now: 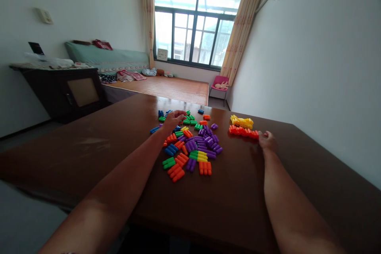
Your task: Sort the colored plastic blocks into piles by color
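Observation:
Many small plastic pieces, purple, orange, green, blue and yellow, lie in a loose pile (205, 141) on the brown table (235, 190). Over the pile's far left part is my left hand (175, 119), fingers bent together; whether a piece is between them is too small to tell. To the right, an orange row of joined pieces (243, 131) lies in front of a yellow row (241, 121). My right hand (267, 141) is closed at the right end of the orange row, its thumb and fingers on the end piece.
The table's far edge runs behind the pieces. Beyond it stand a low bed (175, 89), a pink chair (219, 83) with a soft toy, and a dark cabinet (64, 91) at the left. A white wall rises on the right.

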`<control>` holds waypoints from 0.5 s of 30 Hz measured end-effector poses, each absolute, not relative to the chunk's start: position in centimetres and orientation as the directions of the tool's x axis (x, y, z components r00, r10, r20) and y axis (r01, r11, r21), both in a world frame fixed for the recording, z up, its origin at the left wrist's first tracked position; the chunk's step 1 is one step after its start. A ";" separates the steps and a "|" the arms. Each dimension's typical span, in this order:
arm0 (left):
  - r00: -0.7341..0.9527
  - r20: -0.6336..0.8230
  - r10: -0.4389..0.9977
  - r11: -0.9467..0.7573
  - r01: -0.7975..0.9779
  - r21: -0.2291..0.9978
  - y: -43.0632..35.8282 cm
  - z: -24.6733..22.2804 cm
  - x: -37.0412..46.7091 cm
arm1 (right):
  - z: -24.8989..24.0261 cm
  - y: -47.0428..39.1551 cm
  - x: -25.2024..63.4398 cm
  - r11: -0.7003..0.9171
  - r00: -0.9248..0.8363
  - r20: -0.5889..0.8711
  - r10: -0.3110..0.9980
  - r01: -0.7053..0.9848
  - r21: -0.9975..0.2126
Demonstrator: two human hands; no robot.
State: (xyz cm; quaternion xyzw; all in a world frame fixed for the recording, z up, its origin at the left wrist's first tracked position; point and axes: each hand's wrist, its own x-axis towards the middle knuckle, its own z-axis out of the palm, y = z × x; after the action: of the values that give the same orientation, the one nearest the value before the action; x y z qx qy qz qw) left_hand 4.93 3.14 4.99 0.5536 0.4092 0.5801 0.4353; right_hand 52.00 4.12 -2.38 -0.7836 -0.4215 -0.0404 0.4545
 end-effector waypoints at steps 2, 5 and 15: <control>-0.092 0.301 0.949 -0.307 -0.067 0.949 3.5 5.3 4.0 | -2.4 4.1 51.8 -0.208 0.672 0.465 0.577 0.671 -0.712; -0.220 0.285 0.933 -0.305 -0.060 0.951 4.4 5.3 2.9 | -2.5 4.0 51.5 -0.175 0.688 0.498 0.528 0.661 -0.729; 0.218 0.315 0.924 -0.372 0.704 0.605 9.5 4.8 8.2 | -2.5 3.5 50.2 -0.118 0.723 0.546 0.424 0.642 -0.758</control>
State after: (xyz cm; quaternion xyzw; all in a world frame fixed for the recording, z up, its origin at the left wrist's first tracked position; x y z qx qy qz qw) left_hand 8.22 9.54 4.81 0.7617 0.5341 0.3256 0.1690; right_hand 50.16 3.53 -2.53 -0.7413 -0.3593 -0.0975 0.5584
